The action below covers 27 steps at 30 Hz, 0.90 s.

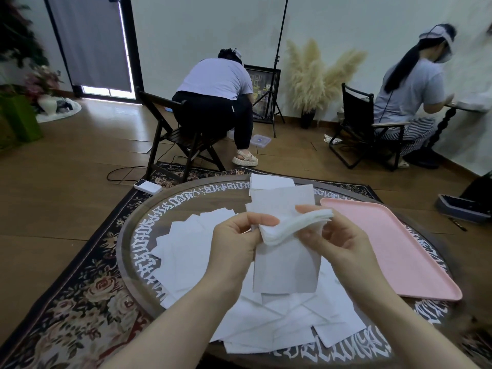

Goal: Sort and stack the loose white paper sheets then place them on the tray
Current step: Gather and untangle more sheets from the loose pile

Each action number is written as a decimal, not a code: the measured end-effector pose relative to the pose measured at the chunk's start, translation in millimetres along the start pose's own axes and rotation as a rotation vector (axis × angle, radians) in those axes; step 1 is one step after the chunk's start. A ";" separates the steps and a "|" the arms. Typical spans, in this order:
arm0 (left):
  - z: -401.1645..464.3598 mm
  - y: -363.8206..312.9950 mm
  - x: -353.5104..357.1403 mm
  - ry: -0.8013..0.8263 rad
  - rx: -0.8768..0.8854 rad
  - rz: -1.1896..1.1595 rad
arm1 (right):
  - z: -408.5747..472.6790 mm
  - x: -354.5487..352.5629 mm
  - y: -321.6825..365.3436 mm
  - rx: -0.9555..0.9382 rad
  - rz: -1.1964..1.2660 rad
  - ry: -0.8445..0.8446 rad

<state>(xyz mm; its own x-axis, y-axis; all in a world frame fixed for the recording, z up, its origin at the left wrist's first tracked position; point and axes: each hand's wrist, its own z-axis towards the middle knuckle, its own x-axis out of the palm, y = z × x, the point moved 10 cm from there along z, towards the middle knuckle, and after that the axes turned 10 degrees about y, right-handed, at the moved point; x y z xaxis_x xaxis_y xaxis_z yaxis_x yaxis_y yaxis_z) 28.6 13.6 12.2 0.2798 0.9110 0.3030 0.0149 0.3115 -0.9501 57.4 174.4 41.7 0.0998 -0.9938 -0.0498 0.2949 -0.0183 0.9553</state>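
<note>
Round dark wooden table (133, 235), white lettering ringing the rim. Loose white paper sheets (279, 320) spread from nine o'clock across the centre to six, overlapping. More sheets (269, 182) piled at twelve. Pink tray (394, 251) at three o'clock, lying flat, overhanging the edge.

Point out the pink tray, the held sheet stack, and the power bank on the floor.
pink tray (386, 243): head view, bare middle of its floor.
held sheet stack (292, 227): head view, fanned edges between both hands.
power bank (147, 186): head view, top face.
</note>
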 end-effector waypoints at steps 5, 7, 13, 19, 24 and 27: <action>0.7 -0.2 5.2 0.056 -0.034 -0.082 | -1.5 -9.6 -14.9 0.083 0.004 -0.093; 1.3 0.2 -0.9 0.009 -0.017 -0.078 | -2.0 -11.9 -15.1 0.084 -0.012 -0.116; 2.2 -10.8 -9.1 -0.052 0.094 -0.020 | -5.8 -40.2 2.7 -0.018 0.107 -0.279; 2.2 -12.1 -2.6 0.008 0.086 -0.026 | -5.8 -16.6 -15.1 0.145 0.117 -0.120; 0.4 -2.8 5.8 0.056 0.020 -0.021 | -4.3 -6.0 -21.1 0.202 0.075 -0.075; 1.4 1.4 7.6 0.072 0.004 -0.009 | -3.4 -6.6 -23.1 0.212 0.086 -0.084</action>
<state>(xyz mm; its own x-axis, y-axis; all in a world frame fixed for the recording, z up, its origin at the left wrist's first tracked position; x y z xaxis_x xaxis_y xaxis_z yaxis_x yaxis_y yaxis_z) 29.4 21.3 13.3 0.3484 0.8861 0.3056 0.0141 0.3210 -0.9470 53.2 181.7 19.0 0.0334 -0.9982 0.0501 0.0821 0.0527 0.9952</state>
